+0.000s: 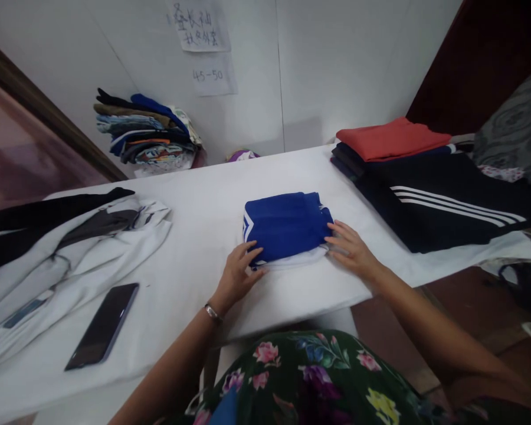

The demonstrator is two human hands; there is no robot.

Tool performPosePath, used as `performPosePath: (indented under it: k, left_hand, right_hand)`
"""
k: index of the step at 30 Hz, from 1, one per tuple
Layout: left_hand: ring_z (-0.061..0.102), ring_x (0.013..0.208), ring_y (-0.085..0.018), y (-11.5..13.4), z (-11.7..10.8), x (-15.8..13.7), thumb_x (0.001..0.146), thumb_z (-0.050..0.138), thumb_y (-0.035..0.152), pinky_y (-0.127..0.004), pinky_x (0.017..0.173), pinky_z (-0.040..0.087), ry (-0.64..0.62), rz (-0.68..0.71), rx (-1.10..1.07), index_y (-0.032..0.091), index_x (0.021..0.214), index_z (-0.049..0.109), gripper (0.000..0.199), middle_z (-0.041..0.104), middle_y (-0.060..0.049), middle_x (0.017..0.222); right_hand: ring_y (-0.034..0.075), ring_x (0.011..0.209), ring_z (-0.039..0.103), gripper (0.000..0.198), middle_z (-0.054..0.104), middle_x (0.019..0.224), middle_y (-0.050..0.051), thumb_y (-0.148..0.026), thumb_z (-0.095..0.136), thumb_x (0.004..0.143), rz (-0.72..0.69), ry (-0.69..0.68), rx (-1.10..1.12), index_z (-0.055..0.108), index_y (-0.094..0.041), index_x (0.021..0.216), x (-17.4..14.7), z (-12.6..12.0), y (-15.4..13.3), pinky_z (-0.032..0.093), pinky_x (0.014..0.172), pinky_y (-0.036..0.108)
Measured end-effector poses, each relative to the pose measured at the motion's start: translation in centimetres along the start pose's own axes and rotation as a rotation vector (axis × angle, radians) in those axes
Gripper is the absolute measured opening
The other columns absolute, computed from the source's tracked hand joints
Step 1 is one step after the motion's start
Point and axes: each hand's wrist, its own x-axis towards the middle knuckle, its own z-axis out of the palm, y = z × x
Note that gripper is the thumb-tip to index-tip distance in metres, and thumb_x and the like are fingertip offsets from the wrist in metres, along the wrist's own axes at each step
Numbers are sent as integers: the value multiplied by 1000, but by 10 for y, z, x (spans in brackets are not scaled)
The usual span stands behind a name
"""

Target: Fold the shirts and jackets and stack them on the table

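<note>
A blue garment (287,227) with white trim lies folded into a flat rectangle on the white-covered table, a white layer showing along its near edge. My left hand (240,271) touches its near left corner, fingers apart and slightly bent. At the right edge rests my right hand (351,251), its fingers spread and the tips against the cloth. Neither hand grips the garment. A bracelet circles my left wrist.
Black clothing with white stripes (451,203) and a folded red garment (393,139) lie at the right. A stack of folded clothes (150,133) stands at the back left. Loose white and black clothing (84,248) and a phone (102,326) are on the left of the table (194,206).
</note>
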Motion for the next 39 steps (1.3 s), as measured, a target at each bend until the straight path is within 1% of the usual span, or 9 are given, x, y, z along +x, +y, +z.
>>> performPosePath:
  k: [4, 9, 13, 15, 18, 23, 29, 33, 39]
  left_hand:
    - [41, 129, -27, 4, 4, -4, 82, 63, 34, -48, 106, 37, -48, 57, 110, 21, 124, 55, 45, 47, -12, 138]
    - [40, 130, -30, 5, 8, 8, 78, 65, 30, -49, 107, 36, -67, 38, 213, 17, 127, 51, 53, 46, -15, 138]
    - [38, 131, -29, 7, 9, 10, 77, 68, 34, -48, 107, 37, -107, 68, 214, 17, 128, 49, 57, 44, -14, 140]
    - [41, 128, -29, 7, 11, 11, 77, 67, 31, -46, 105, 38, -72, 54, 234, 17, 122, 53, 49, 47, -14, 137]
    - [50, 118, -27, 7, 15, 15, 77, 64, 23, -43, 99, 44, -7, 10, 271, 18, 105, 58, 29, 56, -12, 124]
    - [51, 111, -24, 10, 24, 17, 72, 60, 10, -37, 88, 50, -11, -63, 296, 20, 93, 54, 24, 58, -10, 116]
    - [50, 111, -23, 12, 27, 16, 71, 55, 7, -35, 81, 52, -34, -111, 282, 23, 93, 49, 28, 57, -8, 113]
    - [50, 110, -23, 12, 26, 19, 69, 52, 4, -35, 76, 53, -27, -126, 303, 24, 92, 48, 31, 56, -7, 113]
    - [51, 100, -22, 17, 26, 22, 62, 45, -4, -32, 69, 51, -91, -159, 389, 24, 83, 46, 35, 57, -5, 98]
  right_hand:
    - [29, 141, 21, 27, 34, 150, 9, -30, 56, 87, -91, -146, -136, 64, -24, 113, 10, 4, -9, 31, 106, 54]
    - [30, 140, 24, 32, 37, 148, 13, -26, 57, 86, -164, -212, -239, 61, -19, 117, 27, 15, -6, 26, 108, 55]
    - [28, 132, 40, 30, 53, 136, 12, -18, 52, 87, -210, -163, -250, 62, -19, 115, 33, 22, -4, 30, 107, 52]
    - [26, 122, 51, 29, 60, 127, 11, -13, 48, 87, -197, -95, -256, 64, -19, 110, 35, 26, -3, 34, 105, 50]
    - [25, 115, 55, 33, 61, 125, 10, -7, 46, 85, -159, -35, -251, 63, -18, 111, 37, 30, -3, 39, 100, 47]
    - [25, 118, 51, 48, 56, 132, 10, -4, 43, 82, -145, -147, -243, 54, -17, 128, 34, 28, -5, 42, 95, 44]
    - [29, 133, 36, 52, 44, 143, 12, -21, 52, 83, -150, -168, -247, 47, -17, 134, 32, 27, -13, 28, 107, 52]
    - [30, 131, 39, 43, 48, 139, 14, -17, 50, 83, -74, -117, -270, 54, -17, 126, 38, 34, -9, 30, 105, 53]
    - [30, 127, 44, 32, 54, 133, 14, -7, 53, 73, -42, -97, -240, 62, -18, 102, 41, 42, -9, 32, 103, 53]
